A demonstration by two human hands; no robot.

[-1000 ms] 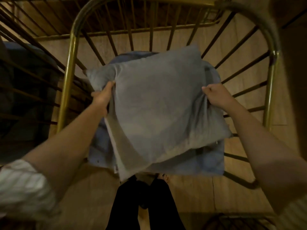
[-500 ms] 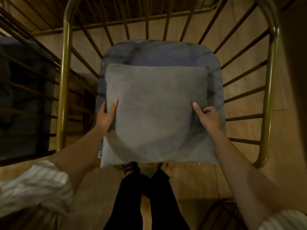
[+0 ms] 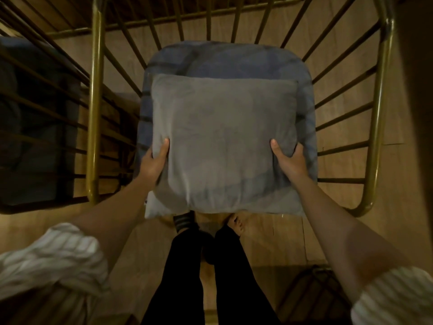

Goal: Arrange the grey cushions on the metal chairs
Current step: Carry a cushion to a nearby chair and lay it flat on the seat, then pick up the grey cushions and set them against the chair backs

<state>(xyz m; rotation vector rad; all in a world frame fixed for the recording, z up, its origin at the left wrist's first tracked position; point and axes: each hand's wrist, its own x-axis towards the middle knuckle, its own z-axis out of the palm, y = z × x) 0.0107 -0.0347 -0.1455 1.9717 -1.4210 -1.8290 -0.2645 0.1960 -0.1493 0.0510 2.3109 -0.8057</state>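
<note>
A square grey cushion (image 3: 222,137) lies flat on the blue-grey seat pad (image 3: 225,59) of a brass-coloured metal chair (image 3: 95,113) seen from above. My left hand (image 3: 154,163) grips the cushion's left edge near its front, thumb on top. My right hand (image 3: 289,160) grips the right edge the same way. The cushion's front edge overhangs the seat slightly, above my feet. The seat pad shows as a band behind the cushion and along both sides.
A second chair with a dark seat pad (image 3: 35,123) stands close on the left, its bars beside this one's. Curved wire bars (image 3: 342,85) ring the seat on the back and right. Wooden floor (image 3: 269,233) lies below; another wire frame (image 3: 314,292) shows at bottom right.
The cushion went from tilted and lifted above the seat to lying flat on it. Both hands slid down to its front side edges and stayed gripping.
</note>
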